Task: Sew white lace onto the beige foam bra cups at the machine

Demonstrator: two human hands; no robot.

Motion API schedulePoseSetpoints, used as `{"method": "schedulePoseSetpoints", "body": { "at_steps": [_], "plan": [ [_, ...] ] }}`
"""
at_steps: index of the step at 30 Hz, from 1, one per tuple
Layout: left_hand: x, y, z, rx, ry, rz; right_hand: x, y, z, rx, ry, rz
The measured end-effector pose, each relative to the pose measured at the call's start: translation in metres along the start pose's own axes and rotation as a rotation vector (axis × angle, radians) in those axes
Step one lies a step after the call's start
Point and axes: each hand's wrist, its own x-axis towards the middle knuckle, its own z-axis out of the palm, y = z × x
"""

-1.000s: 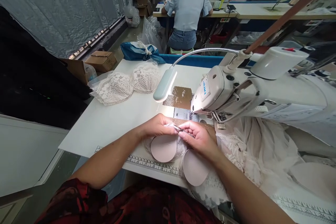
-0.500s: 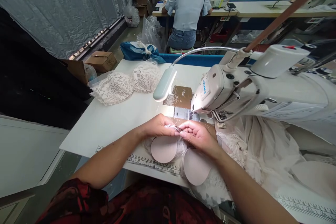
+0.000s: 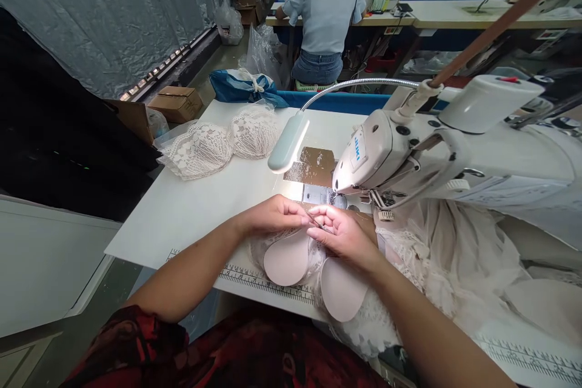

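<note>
In front of the sewing machine (image 3: 364,151) my two hands meet, fingertips almost touching. My left hand (image 3: 282,215) is closed in a pinch above the lace edge of a bra; what lies between its fingers is too small to make out. A small, thin, dark metal tool (image 3: 322,227), its kind unclear, is gripped in the closed fingers of my right hand (image 3: 341,233). Under both hands lies the white lace bra, its smooth beige cups (image 3: 286,259) facing up, the second cup (image 3: 343,291) overhanging the table's front edge.
A lit lamp (image 3: 288,142) on a bent neck hangs left of the machine head. Another lace bra (image 3: 197,151) lies at the back left of the white table (image 3: 150,227). Sheer fabric and lace (image 3: 454,248) pile up on the right. A person (image 3: 330,12) sits beyond.
My left hand's whitish material no longer shows between its fingers. The dark tool in my right hand has shifted slightly right, and the near cups have moved a little.
</note>
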Motion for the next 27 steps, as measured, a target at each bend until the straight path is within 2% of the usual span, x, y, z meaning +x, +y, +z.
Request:
{"method": "schedulePoseSetpoints", "body": {
  "at_steps": [5,7,11,16,22,27],
  "plan": [
    [-0.005,-0.001,-0.017,-0.191,0.168,-0.080,-0.001,-0.002,-0.004,-0.136,0.004,0.015],
    [-0.007,-0.002,-0.023,-0.226,0.187,-0.096,-0.002,-0.003,-0.004,-0.143,0.021,0.015],
    [-0.011,-0.002,-0.027,-0.143,0.233,-0.014,-0.003,-0.004,-0.003,-0.177,0.039,0.008],
    [-0.015,0.004,-0.025,0.004,0.216,0.071,-0.003,-0.002,-0.003,-0.192,0.044,-0.028],
    [-0.020,0.011,-0.027,-0.001,0.272,0.041,-0.003,-0.001,-0.004,-0.238,0.054,-0.041],
    [-0.016,0.004,-0.020,0.126,0.215,0.027,-0.004,-0.002,-0.004,-0.263,0.059,-0.055]
  ]
}}
